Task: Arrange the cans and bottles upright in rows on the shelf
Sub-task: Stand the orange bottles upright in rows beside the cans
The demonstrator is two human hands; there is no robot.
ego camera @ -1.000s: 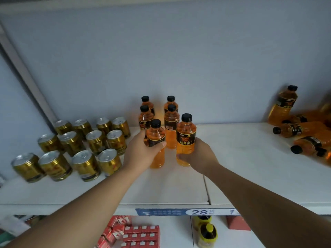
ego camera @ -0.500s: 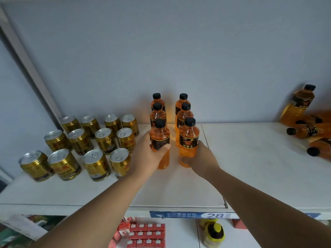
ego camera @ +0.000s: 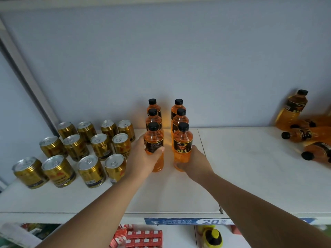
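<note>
Fallen bottles (ego camera: 300,134) run off the right edge.
Front bottles (ego camera: 183,138) hide much of the rear bottles (ego camera: 153,106); small print on the price strip (ego camera: 179,221) is unreadable.

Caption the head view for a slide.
Left hand grips the left front bottle, right hand the right front bottle; gold cans stand beside, toppled bottles nearby.

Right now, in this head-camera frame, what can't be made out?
Head view, all:
bottle pile, right: count unclear, cut off by the frame edge.
rear bottles: labels hidden by bottles in front.
right hand: fingertips hidden behind the front right bottle it grips.
front left bottle: label partly covered by the gripping left hand.
price strip: small print blurred.
</note>
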